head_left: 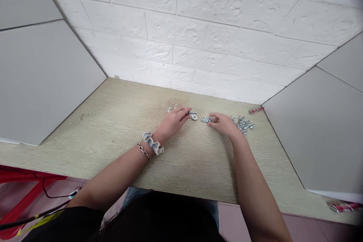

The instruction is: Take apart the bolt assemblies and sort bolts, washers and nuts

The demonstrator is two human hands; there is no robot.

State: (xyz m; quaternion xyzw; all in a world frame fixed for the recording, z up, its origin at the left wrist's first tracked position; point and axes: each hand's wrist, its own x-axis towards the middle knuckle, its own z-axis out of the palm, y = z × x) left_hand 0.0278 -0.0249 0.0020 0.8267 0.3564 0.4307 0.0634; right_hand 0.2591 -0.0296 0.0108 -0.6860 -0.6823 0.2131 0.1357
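Note:
My left hand (179, 116) is closed, thumb and fingertips pinching a bolt (193, 112) whose shank sticks out to the right. Just below that shank is a large flat washer (194, 117); whether the fingers touch it I cannot tell. My right hand (222, 123) reaches over the right side of a small cluster of metal rings (205, 119), its thumb and forefinger apart. The rings look like washers or nuts, too small to tell. Behind the right hand lies a pile of bolts (244, 124). A few more metal pieces (172, 108) stand beyond my left hand, partly hidden.
A white brick wall (181, 45) closes off the back of the wooden tabletop (193, 162). Grey panels flank it at left (51, 79) and right (320, 132). Red cylindrical objects lie by the right panel, at its back corner (256, 110) and its front (344, 207).

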